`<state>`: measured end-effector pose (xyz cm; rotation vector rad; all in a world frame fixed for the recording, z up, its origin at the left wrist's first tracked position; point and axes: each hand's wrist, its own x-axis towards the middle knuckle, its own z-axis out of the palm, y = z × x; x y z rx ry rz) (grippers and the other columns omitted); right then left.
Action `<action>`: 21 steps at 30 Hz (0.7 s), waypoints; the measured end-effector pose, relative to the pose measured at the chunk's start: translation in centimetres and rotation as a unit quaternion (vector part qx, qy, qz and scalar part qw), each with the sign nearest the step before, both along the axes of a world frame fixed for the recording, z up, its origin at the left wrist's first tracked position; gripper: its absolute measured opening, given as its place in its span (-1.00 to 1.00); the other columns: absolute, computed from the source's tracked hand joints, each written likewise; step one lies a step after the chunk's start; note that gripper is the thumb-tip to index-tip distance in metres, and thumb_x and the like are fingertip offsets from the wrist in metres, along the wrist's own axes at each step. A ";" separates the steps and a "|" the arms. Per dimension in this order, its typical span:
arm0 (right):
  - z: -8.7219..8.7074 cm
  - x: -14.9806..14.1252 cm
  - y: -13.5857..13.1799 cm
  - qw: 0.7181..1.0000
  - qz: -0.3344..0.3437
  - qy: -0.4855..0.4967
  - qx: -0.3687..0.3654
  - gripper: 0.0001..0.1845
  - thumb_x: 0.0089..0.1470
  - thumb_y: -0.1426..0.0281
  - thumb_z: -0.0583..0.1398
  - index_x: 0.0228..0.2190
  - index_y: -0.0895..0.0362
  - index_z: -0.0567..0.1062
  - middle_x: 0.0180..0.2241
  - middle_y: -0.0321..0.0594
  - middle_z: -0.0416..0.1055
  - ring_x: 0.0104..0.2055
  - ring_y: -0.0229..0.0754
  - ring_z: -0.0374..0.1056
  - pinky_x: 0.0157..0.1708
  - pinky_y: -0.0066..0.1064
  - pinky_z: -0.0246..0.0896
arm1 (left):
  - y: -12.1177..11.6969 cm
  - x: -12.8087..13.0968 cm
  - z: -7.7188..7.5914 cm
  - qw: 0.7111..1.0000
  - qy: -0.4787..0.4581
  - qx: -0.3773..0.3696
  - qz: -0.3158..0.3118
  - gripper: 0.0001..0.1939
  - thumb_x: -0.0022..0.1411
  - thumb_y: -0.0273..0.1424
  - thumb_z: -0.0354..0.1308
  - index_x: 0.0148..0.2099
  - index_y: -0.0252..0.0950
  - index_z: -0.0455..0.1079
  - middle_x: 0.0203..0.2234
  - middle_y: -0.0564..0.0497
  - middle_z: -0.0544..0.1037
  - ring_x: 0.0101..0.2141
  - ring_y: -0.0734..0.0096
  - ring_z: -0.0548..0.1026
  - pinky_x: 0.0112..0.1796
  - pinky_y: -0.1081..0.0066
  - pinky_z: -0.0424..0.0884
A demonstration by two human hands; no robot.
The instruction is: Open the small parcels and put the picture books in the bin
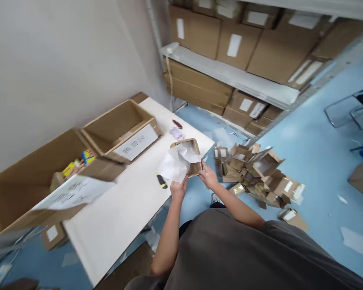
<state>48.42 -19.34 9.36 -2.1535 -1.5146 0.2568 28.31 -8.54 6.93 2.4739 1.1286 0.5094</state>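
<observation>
A small open cardboard box (196,169) is held between my two hands at the table's right edge. White packing paper (177,161) spills out of it over its left side. My left hand (178,190) is closed on the near left corner, where paper and cardboard meet. Around the right side of the box, my right hand (208,175) grips the cardboard wall. A black and yellow box cutter (161,181) lies on the white table (124,205) left of my left hand. Beyond the box are a blurred pale purple item (177,133) and a dark red tool (177,123).
Two large open cartons, one (33,217) with colourful packages inside and another (121,114), line the table's wall side. Flattened and torn small boxes (254,173) are heaped on the blue floor to the right. A metal shelf (230,72) stocked with cartons stands ahead.
</observation>
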 end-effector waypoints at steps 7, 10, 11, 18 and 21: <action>-0.1 15.5 -13.3 0.979 -0.202 0.021 -0.009 -0.91 0.22 0.39 0.28 -0.25 0.02 0.62 0.45 -0.20 0.06 0.30 0.10 0.25 0.19 -0.03 0.32 | -6.2 21.6 0.5 0.975 0.010 -0.023 -0.219 -0.69 0.44 -0.22 0.10 0.06 -0.09 0.62 -0.06 -0.14 0.67 0.05 0.01 0.55 0.10 0.07 0.45; -0.1 19.1 -19.8 0.953 -0.302 0.022 -0.017 -0.89 0.23 0.37 0.26 -0.26 0.02 0.63 0.43 -0.20 0.11 0.30 0.11 0.25 0.18 -0.07 0.32 | -10.2 29.2 0.7 0.947 0.020 -0.025 -0.318 -0.70 0.44 -0.23 0.11 0.06 -0.06 0.62 -0.05 -0.12 0.66 0.05 0.02 0.55 0.10 0.07 0.45; -0.1 20.0 -22.0 0.942 -0.335 0.021 -0.018 -0.89 0.23 0.37 0.25 -0.26 0.02 0.63 0.42 -0.21 0.12 0.30 0.11 0.26 0.18 -0.08 0.33 | -11.8 31.4 0.7 0.936 0.020 -0.024 -0.350 -0.70 0.44 -0.23 0.11 0.07 -0.06 0.62 -0.05 -0.12 0.66 0.05 0.02 0.55 0.11 0.07 0.45; -1.9 24.2 -35.4 0.857 -0.515 0.000 -0.006 -0.85 0.22 0.34 0.24 -0.23 0.06 0.63 0.45 -0.07 0.03 0.28 0.10 0.30 0.15 -0.07 0.34 | -24.0 44.0 1.1 0.845 0.010 -0.046 -0.533 -0.69 0.42 -0.32 0.14 0.12 -0.10 0.59 0.03 -0.13 0.61 0.11 0.06 0.50 0.16 0.10 0.44; -2.9 26.4 -39.5 0.840 -0.542 0.013 -0.015 -0.59 0.09 0.39 0.31 0.01 0.05 0.58 0.46 0.00 -0.01 0.34 0.15 0.22 0.18 -0.01 0.31 | -26.8 47.6 1.8 0.812 -0.008 -0.057 -0.581 -0.56 0.39 -0.42 0.12 0.27 -0.15 0.45 0.19 -0.11 0.51 0.25 0.08 0.38 0.24 0.08 0.37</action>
